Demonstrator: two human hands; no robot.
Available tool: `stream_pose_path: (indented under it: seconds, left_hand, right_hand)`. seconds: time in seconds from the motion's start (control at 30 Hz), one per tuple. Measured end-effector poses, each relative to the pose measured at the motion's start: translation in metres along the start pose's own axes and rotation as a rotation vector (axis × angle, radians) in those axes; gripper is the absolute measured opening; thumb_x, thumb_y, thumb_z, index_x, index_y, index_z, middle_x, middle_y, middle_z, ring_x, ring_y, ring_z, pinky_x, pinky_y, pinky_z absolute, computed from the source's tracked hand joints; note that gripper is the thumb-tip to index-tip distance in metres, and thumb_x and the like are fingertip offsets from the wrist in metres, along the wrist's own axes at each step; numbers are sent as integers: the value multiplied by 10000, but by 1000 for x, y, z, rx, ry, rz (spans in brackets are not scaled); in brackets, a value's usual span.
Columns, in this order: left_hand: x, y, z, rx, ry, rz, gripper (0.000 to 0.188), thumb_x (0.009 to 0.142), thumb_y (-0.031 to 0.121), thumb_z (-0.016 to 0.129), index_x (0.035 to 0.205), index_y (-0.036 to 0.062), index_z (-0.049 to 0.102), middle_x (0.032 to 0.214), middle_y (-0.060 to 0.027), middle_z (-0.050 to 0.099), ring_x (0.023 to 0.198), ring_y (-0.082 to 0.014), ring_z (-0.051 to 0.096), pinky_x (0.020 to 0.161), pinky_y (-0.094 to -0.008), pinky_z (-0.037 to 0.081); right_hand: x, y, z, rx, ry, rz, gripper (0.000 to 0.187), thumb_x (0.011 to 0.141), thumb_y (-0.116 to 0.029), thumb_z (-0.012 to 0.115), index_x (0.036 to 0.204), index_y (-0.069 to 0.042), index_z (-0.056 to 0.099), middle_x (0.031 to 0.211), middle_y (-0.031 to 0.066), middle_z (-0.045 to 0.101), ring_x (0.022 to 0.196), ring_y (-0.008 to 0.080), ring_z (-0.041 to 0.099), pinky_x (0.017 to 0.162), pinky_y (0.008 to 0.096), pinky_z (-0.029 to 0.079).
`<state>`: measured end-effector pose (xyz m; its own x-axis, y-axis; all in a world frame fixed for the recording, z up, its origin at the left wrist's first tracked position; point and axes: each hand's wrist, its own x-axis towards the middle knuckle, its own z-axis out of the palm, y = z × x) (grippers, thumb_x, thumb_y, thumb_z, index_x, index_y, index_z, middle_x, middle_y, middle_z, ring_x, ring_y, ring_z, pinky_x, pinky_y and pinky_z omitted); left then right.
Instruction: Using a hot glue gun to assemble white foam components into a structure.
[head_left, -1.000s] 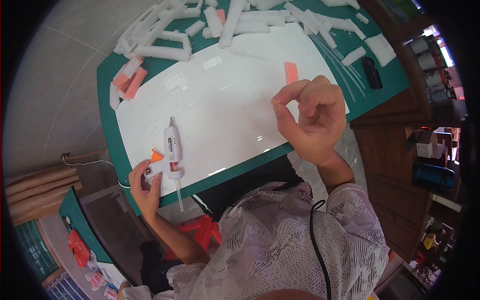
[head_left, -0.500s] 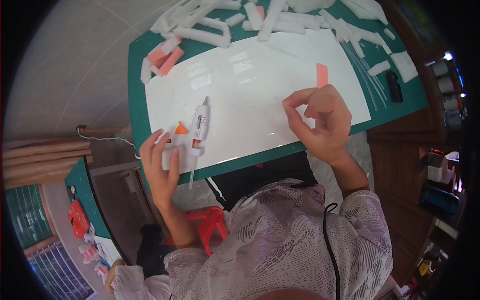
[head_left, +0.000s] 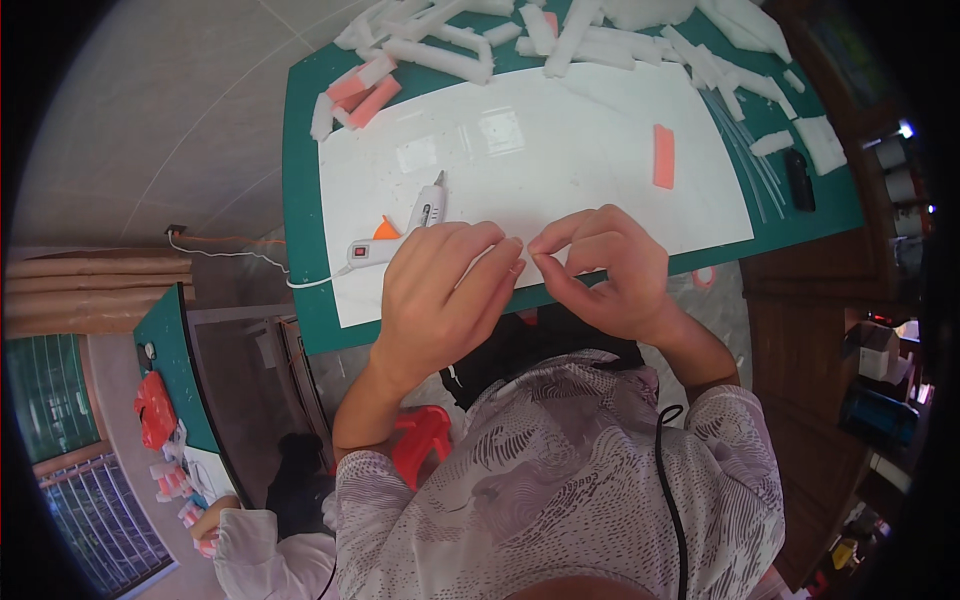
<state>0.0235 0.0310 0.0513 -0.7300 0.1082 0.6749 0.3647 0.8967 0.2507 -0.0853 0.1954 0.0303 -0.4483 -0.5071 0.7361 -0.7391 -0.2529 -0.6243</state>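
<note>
Over the near edge of the white sheet (head_left: 560, 150), my two hands almost meet at the fingertips. My left hand (head_left: 440, 295) has its fingers bent and drawn together, pointing right. Thumb and forefinger of my right hand (head_left: 605, 270) are pinched, and whatever lies between the fingertips is too small to make out. A white hot glue gun (head_left: 428, 208) lies just beyond my left hand, which covers part of it. Its orange part (head_left: 386, 229) shows beside the handle. Farther right, a pink foam strip (head_left: 663, 156) lies alone on the sheet.
White foam strips (head_left: 440, 60) crowd the far side of the green table (head_left: 303, 200). Pink foam blocks (head_left: 375, 100) lie at its far left. Clear glue sticks (head_left: 750, 160) and a black object (head_left: 799, 180) lie right. A red stool (head_left: 420, 445) stands below; another person's sleeve (head_left: 265, 550) is lower left.
My left hand has moved right, from beside the glue gun toward my right hand. My right hand has shifted slightly left, away from the pink strip. The view has shifted a little.
</note>
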Motion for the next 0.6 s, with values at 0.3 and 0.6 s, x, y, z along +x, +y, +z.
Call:
stream_pose_path:
  seconds: [0.3,0.6]
  left_hand:
    - [2,1,10,-43,18,-3,228,683,-46,751,881,11,652,869,-93,637,747,-260,620,643,-344,486]
    - [7,-1,18,-78,30,-20,202,642,-54,720,818,9,644,816,-89,631,693,-253,604,612,-342,473]
  right_hand:
    - [-9,7,4,-13,5,-21,216,742,69,733,824,-52,575,903,70,665,773,189,672,605,269,539]
    - [-10,12,4,-65,-25,-55,309,720,116,745,807,-60,506,869,103,654,773,212,683,610,282,529]
